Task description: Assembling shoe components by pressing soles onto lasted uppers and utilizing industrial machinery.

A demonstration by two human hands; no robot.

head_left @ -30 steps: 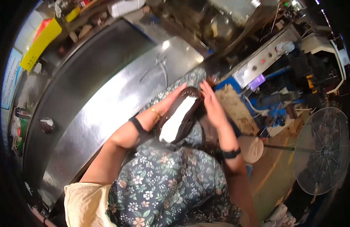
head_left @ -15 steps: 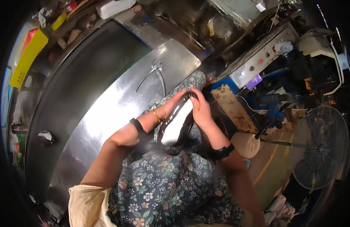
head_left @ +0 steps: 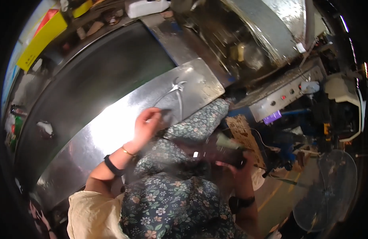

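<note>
Head view. Left hand (head_left: 147,124): fingers curled, tips down on steel worktable (head_left: 112,119), just short of handles of metal pincers (head_left: 174,92) (contact with handles cannot be told). Forearm reaches up from lower left; black band and thin bangle at wrist. Right hand (head_left: 236,169): fingers wrapped round dark shoe (head_left: 220,151), held low over floral apron (head_left: 180,191) at lap (motion-blurred). Control box (head_left: 285,93) beyond, at right.

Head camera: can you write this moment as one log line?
left hand: on steel table, near pliers | right hand: holds dark shoe, blurred | lap: floral apron
</note>
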